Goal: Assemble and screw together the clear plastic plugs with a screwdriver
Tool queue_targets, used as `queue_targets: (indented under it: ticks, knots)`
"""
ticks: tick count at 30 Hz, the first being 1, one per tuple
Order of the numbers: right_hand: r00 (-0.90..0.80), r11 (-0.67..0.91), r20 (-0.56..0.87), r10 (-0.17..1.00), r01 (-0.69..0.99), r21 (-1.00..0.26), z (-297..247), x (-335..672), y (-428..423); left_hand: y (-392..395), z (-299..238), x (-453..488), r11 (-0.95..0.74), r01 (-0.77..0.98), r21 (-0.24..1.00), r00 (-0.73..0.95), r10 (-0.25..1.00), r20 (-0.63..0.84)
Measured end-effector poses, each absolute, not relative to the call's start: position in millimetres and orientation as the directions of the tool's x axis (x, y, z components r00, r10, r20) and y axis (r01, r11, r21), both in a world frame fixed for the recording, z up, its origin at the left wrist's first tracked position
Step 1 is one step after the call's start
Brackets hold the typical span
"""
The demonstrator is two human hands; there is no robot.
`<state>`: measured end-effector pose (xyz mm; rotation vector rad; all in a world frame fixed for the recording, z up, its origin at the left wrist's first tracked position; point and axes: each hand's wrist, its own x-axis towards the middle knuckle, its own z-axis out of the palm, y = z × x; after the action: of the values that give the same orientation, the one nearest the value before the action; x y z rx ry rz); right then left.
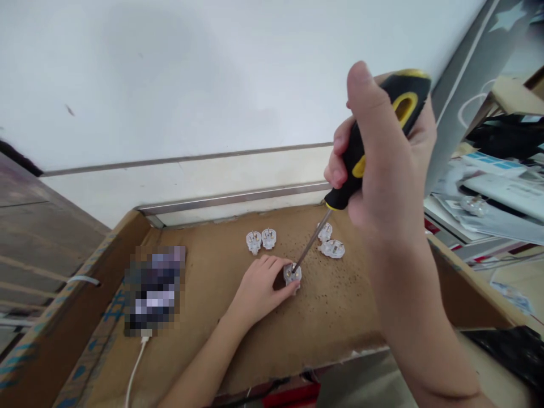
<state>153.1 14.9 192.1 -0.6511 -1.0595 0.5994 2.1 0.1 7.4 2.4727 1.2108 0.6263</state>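
Note:
My left hand (261,286) rests on a cardboard sheet (204,306) and pinches a small white plug part (293,274) between thumb and fingers. My right hand (385,164) is raised and wrapped round the black and yellow handle of a screwdriver (365,153). The screwdriver's metal shaft slants down to the left, and its tip sits on the white plug part. Two more white plug parts (260,239) lie just behind my left hand. Another pair of white plug parts (330,242) lies to the right of the shaft.
A blurred-out phone (155,289) lies on the left of the cardboard with a white cable (135,368) running toward me. A white wall (191,73) stands behind. Papers and clutter (493,192) pile up at the right. Dark wooden flooring (38,238) is at the left.

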Motion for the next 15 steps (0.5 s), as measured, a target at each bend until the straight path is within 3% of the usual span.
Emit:
queue_targets:
  ticks: [7, 12, 15]
  knots:
    - [0.347, 0.655, 0.591, 0.728, -0.097, -0.749, 192, 145, 12, 0, 5, 2, -0.591, 0.657, 0.467, 0.539, 0.802, 0.257]
    - [0.433, 0.64, 0.558, 0.708, -0.06, -0.766, 194, 141, 5, -1, 5, 2, -0.591, 0.655, 0.471, 0.538, 0.803, 0.258]
    - [0.377, 0.64, 0.571, 0.729, -0.079, -0.765, 194, 141, 1, -3, 5, 2, -0.593, 0.653, 0.471, 0.539, 0.801, 0.261]
